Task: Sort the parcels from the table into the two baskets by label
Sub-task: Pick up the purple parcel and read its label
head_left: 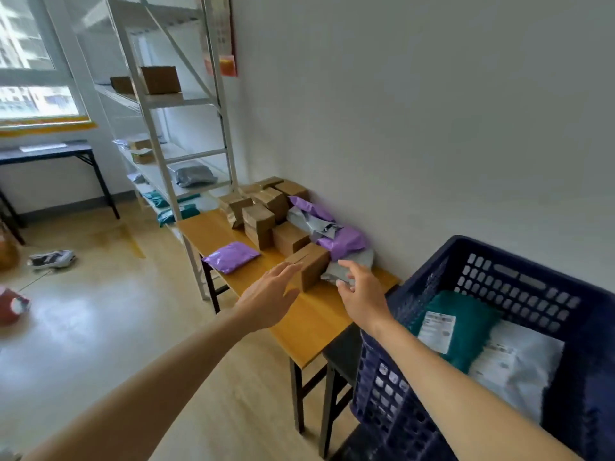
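Currently cardboard box (311,264) sitting at near end of table (312,324). State: left hand (269,294) hovering flat, fingers (287,271) straight, at box left face, contact not discernible; right hand (361,294) hovering spread, gripping nothing, over grey mailer (357,259) lying beside box. Risks: box label not showing, so wrong-basket drop likely unless turned; right hand catching mailer, dragging it over table edge; basket (509,284) standing just beside table, crowding right forearm.

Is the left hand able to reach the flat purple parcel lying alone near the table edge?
Probably yes: the purple parcel lies apart from the pile with nothing on it, and the open left hand hovers close by, no box between them.
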Motion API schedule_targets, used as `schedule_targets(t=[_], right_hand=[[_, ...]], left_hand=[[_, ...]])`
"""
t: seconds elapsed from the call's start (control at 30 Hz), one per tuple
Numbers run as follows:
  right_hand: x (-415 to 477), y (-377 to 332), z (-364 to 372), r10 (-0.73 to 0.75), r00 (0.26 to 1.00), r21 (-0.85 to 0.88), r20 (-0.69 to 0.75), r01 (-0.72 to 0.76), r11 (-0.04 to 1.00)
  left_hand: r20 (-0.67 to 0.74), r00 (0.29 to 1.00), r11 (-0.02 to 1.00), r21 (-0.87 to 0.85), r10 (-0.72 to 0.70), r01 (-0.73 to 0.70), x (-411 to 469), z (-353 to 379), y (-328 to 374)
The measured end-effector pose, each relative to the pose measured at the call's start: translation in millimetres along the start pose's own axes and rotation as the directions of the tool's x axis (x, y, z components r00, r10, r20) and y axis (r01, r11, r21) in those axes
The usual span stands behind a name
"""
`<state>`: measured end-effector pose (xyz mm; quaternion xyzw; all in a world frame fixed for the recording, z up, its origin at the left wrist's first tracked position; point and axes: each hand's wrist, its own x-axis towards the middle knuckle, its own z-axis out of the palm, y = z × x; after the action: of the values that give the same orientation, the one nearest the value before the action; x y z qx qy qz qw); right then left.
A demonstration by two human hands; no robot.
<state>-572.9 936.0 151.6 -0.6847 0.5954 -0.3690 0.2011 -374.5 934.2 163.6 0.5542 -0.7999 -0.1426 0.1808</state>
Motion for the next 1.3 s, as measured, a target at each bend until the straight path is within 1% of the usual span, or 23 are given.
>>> schedule_targets(t=[0.1, 0.17, 0.4, 0.53, 0.67, 0.87, 1.07, 1.17, 1.3], right_hand=[[18, -15, 44, 0.022, 0.999, -0.008, 0.035, -0.022, 1.000], [28, -18, 70, 0.032, 0.998, -0.045, 0.058, -0.030, 0.999], [62, 0, 162, 0.077, 0.979, -0.159, 0.186, -0.047, 0.986], [104, 5, 216, 0.038, 0.972, -0.177, 0.231, 0.003, 0.984], [157, 7, 267, 0.054, 0.964, -0.167, 0.259, -0.010, 0.986], [222, 18, 331, 0.155, 0.938, -0.154, 0.309, -0.111, 0.982], [265, 23, 380, 0.241, 0.910, -0.167, 0.338, -0.194, 0.967], [283, 25, 404, 0.285, 0.904, -0.168, 0.320, -0.242, 0.956], [312, 25, 437, 0.372, 0.889, -0.167, 0.267, -0.337, 0.926]], left_hand=[[0.016, 0.998, 0.998, -0.024, -0.055, 0.055, 2, -7, -56], [0.007, 0.996, 0.995, -0.051, -0.088, 0.088, 2, -7, -88], [0.022, 0.984, 0.974, -0.140, -0.178, 0.179, 7, 14, -174], [0.036, 0.978, 0.969, -0.133, -0.205, 0.208, 31, 19, -227], [0.057, 0.972, 0.965, -0.117, -0.228, 0.234, 76, 14, -282], [0.100, 0.967, 0.964, -0.104, -0.234, 0.244, 152, 8, -350], [0.179, 0.942, 0.938, -0.152, -0.283, 0.311, 196, 16, -405], [0.218, 0.931, 0.927, -0.174, -0.293, 0.333, 220, 20, -440], [0.321, 0.916, 0.941, -0.153, -0.242, 0.302, 259, 22, -492]])
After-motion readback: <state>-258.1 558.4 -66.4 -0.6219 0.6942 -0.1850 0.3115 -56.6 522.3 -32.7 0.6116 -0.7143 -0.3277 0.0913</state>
